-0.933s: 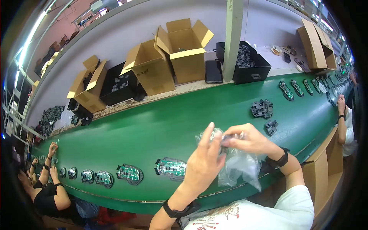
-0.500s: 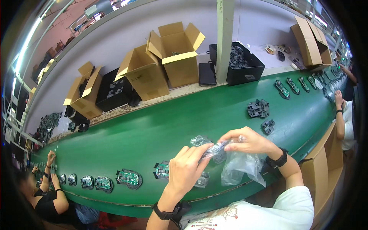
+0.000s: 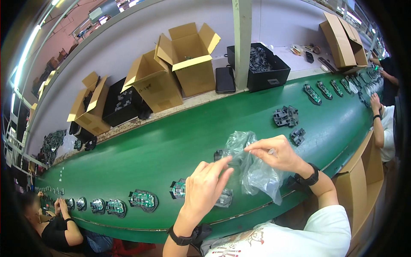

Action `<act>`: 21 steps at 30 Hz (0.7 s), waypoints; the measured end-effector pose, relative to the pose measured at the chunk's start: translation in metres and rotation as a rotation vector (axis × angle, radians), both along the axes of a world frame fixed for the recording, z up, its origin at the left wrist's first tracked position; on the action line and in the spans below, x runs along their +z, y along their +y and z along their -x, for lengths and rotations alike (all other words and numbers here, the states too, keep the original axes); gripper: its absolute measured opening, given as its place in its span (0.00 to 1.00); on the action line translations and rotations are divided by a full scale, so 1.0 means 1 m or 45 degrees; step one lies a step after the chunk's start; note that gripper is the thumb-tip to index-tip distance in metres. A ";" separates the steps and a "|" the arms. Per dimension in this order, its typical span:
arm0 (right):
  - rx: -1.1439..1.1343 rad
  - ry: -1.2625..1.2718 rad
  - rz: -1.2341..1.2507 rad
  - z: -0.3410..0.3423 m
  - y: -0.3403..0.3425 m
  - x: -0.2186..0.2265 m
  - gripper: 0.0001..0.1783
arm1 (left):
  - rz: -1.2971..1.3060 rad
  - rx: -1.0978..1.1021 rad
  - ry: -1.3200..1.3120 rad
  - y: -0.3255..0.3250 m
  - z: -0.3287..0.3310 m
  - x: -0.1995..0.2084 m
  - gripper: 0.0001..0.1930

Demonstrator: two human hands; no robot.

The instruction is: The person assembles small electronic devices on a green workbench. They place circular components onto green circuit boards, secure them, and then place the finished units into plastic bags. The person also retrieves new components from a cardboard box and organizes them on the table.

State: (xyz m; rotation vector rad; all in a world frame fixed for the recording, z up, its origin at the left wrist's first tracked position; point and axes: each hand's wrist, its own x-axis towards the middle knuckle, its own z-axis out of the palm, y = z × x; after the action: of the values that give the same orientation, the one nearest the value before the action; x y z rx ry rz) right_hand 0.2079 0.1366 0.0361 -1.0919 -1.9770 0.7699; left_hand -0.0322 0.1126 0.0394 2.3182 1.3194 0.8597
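My left hand (image 3: 204, 185) is above the green conveyor belt (image 3: 171, 141), its fingers stretched and the thumb apart, with nothing visible in it. My right hand (image 3: 278, 154) has thumb and forefinger pressed together, and a small whitish piece (image 3: 272, 151) shows among its fingers. A crumpled clear plastic bag (image 3: 262, 176) lies below and left of the right hand. More clear plastic (image 3: 238, 144) spreads beyond both hands, beside a small dark part (image 3: 218, 155). Left of my left hand is a green circuit board in a dark housing (image 3: 178, 188). A greyish part (image 3: 224, 198) is partly hidden behind that hand.
Several board units (image 3: 144, 200) line the belt leftward, others (image 3: 312, 94) at far right. Black plastic parts (image 3: 286, 116) lie beyond my right hand. Cardboard boxes (image 3: 192, 73) and a black bin (image 3: 269, 79) stand along the back ledge. Co-workers (image 3: 64, 227) sit at both ends.
My hands have moved apart; the left has let go of the plastic-wrapped piece both were handling. Clear plastic now lies spread on the belt beyond them. The left co-worker's raised hand has come down.
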 end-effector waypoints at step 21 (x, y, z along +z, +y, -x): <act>-0.210 -0.075 -0.196 -0.016 -0.019 0.014 0.08 | -0.374 0.114 0.110 0.010 -0.030 0.025 0.09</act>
State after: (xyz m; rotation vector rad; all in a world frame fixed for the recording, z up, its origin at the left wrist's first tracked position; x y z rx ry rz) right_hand 0.2241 0.1172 0.0501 -1.1789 -1.9311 0.4953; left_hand -0.0021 0.1230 0.0643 2.5597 1.4253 1.0553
